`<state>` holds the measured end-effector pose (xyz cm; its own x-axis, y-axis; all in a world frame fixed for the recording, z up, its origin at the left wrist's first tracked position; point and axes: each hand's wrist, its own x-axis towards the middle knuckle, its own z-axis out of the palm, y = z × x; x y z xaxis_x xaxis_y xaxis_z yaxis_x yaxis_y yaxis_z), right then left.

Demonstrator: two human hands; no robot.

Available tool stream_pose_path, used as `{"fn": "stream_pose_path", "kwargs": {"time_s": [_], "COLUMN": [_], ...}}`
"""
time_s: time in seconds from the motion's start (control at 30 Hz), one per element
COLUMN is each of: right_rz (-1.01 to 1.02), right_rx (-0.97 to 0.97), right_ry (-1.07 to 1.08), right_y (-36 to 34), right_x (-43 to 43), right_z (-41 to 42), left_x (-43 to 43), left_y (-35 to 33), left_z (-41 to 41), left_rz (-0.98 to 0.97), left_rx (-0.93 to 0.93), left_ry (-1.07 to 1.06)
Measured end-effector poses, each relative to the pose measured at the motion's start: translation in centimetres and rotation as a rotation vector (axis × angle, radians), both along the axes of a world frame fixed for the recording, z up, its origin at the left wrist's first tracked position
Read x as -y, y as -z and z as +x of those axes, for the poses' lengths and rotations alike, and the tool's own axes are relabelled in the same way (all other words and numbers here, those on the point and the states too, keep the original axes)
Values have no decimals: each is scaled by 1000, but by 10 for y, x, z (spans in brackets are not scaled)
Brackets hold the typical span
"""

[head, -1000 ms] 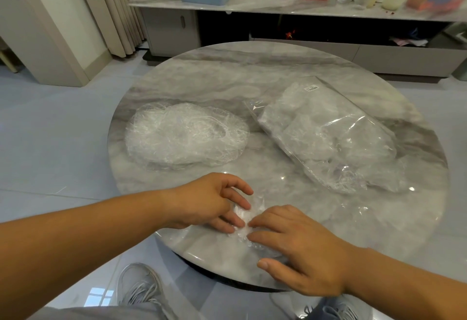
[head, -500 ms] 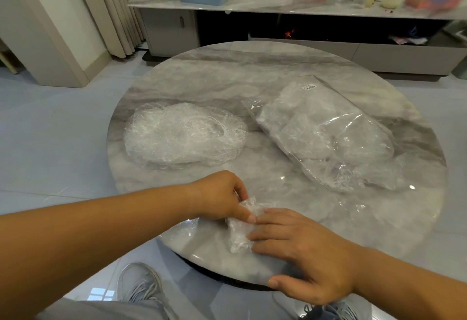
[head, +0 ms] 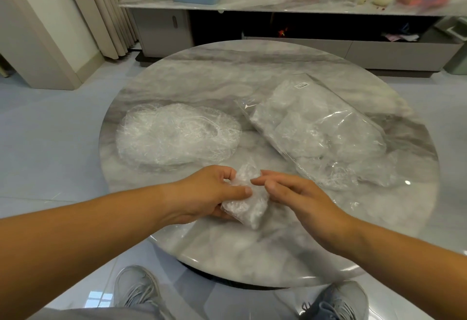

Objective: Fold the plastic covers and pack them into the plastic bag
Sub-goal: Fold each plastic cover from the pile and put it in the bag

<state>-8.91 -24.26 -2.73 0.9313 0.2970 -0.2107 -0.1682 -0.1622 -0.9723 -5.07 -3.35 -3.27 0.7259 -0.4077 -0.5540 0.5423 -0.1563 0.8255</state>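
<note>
Since the earlier frames, the folded cover (head: 246, 201) has been drawn out from beneath both pressing hands and taken up by the left hand (head: 209, 193), and the right hand (head: 298, 193) has been lifted off it. The folded cover is now gripped as a compact crumpled bundle, with the left thumb laid across its top and the curled fingers beneath it, at about 6 o'clock on the round marble bench (head: 227, 72). Whether its lower end touches the bench cannot be told. The right hand is held loose with its fingers extended, its fingertips just beside the bundle at the 3 o'clock side, and nothing is held in it. A pile of unfolded covers (head: 177, 135) is seen at about 9 o'clock on the bench. The plastic bag (head: 321, 132), already partly filled with covers, is laid at about 3 o'clock, well apart from the pile.
</note>
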Motion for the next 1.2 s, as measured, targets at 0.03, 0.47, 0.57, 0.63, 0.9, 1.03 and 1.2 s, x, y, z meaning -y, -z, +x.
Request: {"fn": "stream_pose_path", "kwargs": {"time_s": [0.03,0.47,0.57,0.63,0.9,1.03,1.2], "right_rz": [70,337,194,86,-416,-564,-695], "right_rx": [-27,-282,-95,49,851,1056,1100], "right_ry": [41,155,140,78,-258,-447,-601], "right_y": [0,-1,-4,-7,13,15,13], "right_x": [-2,-4,-2,0,21,25,26], "right_z": [1,6,7,5,-2,0,-1], "left_x": [1,5,6,6,-3,-6,-11], "left_y": [0,2,3,1,-12,-14,-14], "left_z": [-2,-4,-5,-6,-1,3,6], "left_rz": [-22,-106,-128,-143,-258,-311,-365], "left_rx": [-12,39,-41,-110,-340,-449,-455], "left_ry": [7,-66,-58,-50,15,-34,10]}}
